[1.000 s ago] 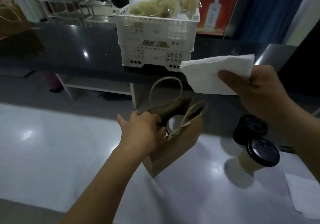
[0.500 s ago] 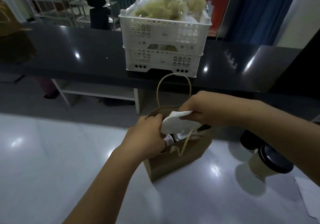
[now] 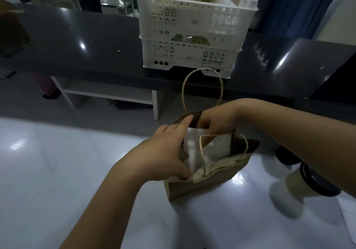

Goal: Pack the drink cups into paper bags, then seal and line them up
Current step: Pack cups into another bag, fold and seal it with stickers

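A brown paper bag (image 3: 202, 188) with rope handles stands open on the white counter (image 3: 57, 171). A white napkin (image 3: 210, 148) sits upright inside it and hides the cup below. My left hand (image 3: 163, 152) grips the bag's left rim, thumb inside, index finger laid along the napkin's edge. My right hand (image 3: 215, 121) reaches into the bag from above, fingers curled on the napkin's top edge. Two drink cups with black lids stand at the right: one (image 3: 310, 183) cream-coloured, one (image 3: 285, 156) mostly hidden behind my right forearm.
Two stacked white plastic crates (image 3: 192, 36) holding bagged food sit on a dark raised counter (image 3: 77, 42) behind the bag. A white sheet of paper (image 3: 348, 216) lies at the right edge of the white counter.
My right hand brought the napkin down from the air into the bag and pushed it deeper. My left hand kept hold of the bag's rim. The cup inside is now covered.
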